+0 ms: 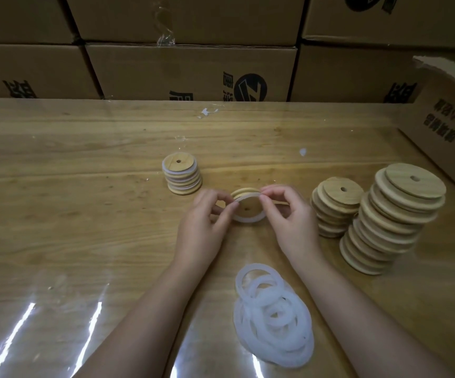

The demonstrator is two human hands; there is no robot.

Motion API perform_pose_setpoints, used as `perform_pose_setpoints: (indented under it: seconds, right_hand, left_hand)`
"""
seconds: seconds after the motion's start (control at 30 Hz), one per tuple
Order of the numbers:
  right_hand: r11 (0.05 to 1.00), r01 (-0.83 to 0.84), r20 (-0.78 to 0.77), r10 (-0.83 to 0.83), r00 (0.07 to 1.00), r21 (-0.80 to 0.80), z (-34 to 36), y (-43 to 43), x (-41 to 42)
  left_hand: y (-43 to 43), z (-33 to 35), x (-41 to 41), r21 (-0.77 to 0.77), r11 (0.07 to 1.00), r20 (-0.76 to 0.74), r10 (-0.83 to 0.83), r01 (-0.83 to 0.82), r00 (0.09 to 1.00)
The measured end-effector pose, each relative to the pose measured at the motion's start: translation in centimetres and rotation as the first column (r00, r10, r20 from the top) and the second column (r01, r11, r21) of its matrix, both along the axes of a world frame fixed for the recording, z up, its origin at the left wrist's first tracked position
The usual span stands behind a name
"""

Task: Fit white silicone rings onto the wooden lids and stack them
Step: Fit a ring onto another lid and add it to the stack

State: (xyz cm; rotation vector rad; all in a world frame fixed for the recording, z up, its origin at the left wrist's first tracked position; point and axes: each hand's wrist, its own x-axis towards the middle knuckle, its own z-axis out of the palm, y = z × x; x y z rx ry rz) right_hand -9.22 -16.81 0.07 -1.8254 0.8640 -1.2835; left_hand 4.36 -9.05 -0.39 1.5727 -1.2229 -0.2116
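soft ring, stiff lid: work it round from the rim

the wooden lid (248,210) is held tilted on edge just above the table (84,186), its small centre hole facing the camera. the white silicone ring (248,220) lies round its lower rim. the left hand (207,216) curls round the lid's left edge. the right hand (286,214) pinches the ring and rim at the upper right. both hands are clasping lid and ring together, neither one slack. fingertips hide the upper arc, so i cannot tell whether the ring is seated all the way round.

the lid looks light and rigid, so it should take a firm squeeze at its edges without harm. the ring looks thin, floppy and stretchy, likely a bit grippy against wood. it is best held by a pinch across its band and walked round the rim bit by bit. pulled hard at one spot, it would probably snap back off the opposite side.

the finished stack (182,175) stands just behind and to the left. two stacks of bare lids (395,214) lean to the right. the pile of loose rings (272,317) lies near, in front. cardboard boxes (188,69) line the back.
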Motion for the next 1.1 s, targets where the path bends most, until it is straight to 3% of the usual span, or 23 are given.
perform_pose_setpoints:
  seconds: [0.2,0.53,1.1]
  right_hand:
    - [0.998,-0.010,0.003,0.009,1.000,0.057,0.08,-0.02,0.02]
    - [0.995,-0.014,0.001,0.014,1.000,0.098,0.00,0.00,0.11]
    - [0.989,-0.039,0.011,0.038,0.999,0.144,-0.04,-0.20,0.07]
  left_hand:
    - [0.03,-0.21,0.03,0.032,0.999,-0.102,0.044,-0.040,0.994]
    - [-0.06,-0.07,-0.03,0.022,0.996,-0.014,0.083,-0.083,0.996]
    - [-0.10,0.26,-0.06,0.050,0.994,-0.007,0.102,-0.101,0.995]
